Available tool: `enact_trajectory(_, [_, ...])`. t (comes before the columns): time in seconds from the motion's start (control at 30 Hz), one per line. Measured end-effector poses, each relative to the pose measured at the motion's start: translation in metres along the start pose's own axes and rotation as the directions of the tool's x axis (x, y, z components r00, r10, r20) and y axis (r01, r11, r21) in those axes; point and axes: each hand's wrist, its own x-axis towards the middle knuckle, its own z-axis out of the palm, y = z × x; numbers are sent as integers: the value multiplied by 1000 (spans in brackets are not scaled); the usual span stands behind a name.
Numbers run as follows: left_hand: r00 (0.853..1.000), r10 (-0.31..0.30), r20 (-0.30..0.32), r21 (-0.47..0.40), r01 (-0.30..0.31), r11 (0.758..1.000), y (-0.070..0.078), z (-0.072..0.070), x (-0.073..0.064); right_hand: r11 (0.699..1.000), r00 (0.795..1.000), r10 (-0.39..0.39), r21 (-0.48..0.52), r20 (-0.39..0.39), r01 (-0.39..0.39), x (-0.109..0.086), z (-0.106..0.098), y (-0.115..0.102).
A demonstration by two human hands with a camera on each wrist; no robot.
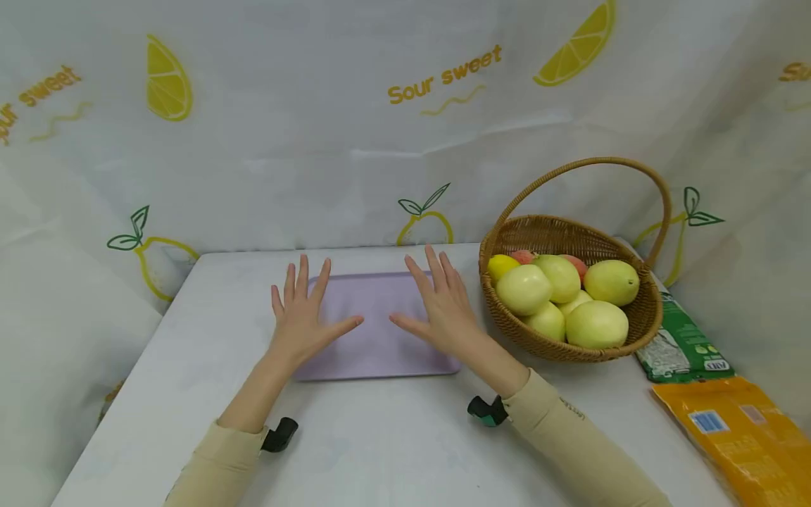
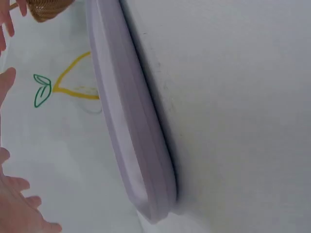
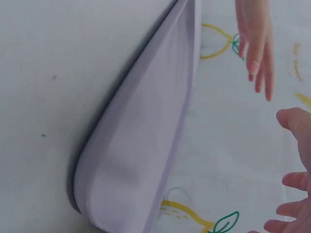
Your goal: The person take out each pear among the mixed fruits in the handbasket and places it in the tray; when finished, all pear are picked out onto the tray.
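A shallow lilac tray lies on the white table. Over its left end my left hand hovers with the fingers spread, holding nothing. My right hand hangs in the same way over the tray's right end, thumb pointing toward the left one. In the left wrist view, the tray's long side rises from the tabletop, with fingers at the left edge. The right wrist view shows the tray from its other end, and both hands stand above it.
At the right, a wicker basket with a tall handle holds several pale green fruits, a yellow one and some reddish ones. Beside it lie a green packet and an orange packet. A lemon-print cloth hangs behind the table.
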Motion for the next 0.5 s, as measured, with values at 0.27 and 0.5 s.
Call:
enact_trajectory(0.27, [986,148,-75,-277,-163,947,-21,-3,-30,977,983,-162,126,-89,172,-32,-66,3])
enact_trajectory(0.5, [982,140,127,-412,-77,908,-45,-5,-48,976,973,-207,41,-102,212,-44,-118,45])
